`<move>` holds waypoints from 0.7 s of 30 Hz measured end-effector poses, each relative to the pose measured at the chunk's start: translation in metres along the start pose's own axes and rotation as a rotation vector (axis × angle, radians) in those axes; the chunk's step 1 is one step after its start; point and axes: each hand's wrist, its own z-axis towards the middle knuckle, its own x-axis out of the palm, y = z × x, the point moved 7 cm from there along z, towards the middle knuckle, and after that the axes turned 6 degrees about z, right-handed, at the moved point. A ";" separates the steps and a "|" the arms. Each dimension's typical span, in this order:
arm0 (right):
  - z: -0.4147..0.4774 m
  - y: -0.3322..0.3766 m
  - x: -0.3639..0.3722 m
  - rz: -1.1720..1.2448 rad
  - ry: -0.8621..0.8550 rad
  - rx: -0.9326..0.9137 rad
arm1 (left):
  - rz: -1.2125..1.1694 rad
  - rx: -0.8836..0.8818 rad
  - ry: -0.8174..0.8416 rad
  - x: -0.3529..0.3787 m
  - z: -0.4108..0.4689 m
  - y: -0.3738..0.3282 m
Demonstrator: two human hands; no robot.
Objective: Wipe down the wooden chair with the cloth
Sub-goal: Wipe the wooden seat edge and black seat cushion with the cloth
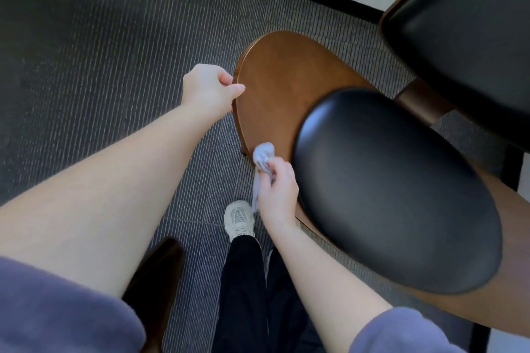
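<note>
Both hands busy | your left hand (210,87) curls round the rim of the wooden chair (275,89), likely to steady it | your right hand (276,190) pinches the bunched cloth (263,152), wad beyond your fingertips touching the wood's edge for wiping.

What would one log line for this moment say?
step: wipe chair | left hand: grips chair rim | right hand: holds cloth at wood edge
</note>
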 end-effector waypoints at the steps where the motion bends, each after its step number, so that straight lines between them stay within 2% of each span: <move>1: -0.007 -0.018 -0.010 -0.034 -0.024 0.067 | 0.008 0.001 -0.005 -0.001 -0.001 -0.001; 4: -0.002 -0.040 -0.027 -0.111 -0.077 0.152 | 0.007 -0.005 0.000 0.000 -0.001 -0.001; 9: 0.005 -0.018 -0.015 -0.135 0.054 -0.009 | 0.015 -0.006 -0.008 0.000 -0.002 -0.002; 14: -0.010 -0.064 -0.042 -0.346 0.068 0.120 | 0.018 -0.012 -0.014 -0.001 -0.005 -0.003; 18: -0.007 -0.064 -0.040 -0.370 0.144 0.075 | 0.014 0.000 -0.014 0.000 -0.005 -0.004; 21: -0.027 -0.090 -0.058 -0.448 0.186 0.140 | 0.028 0.002 -0.024 -0.002 -0.005 -0.004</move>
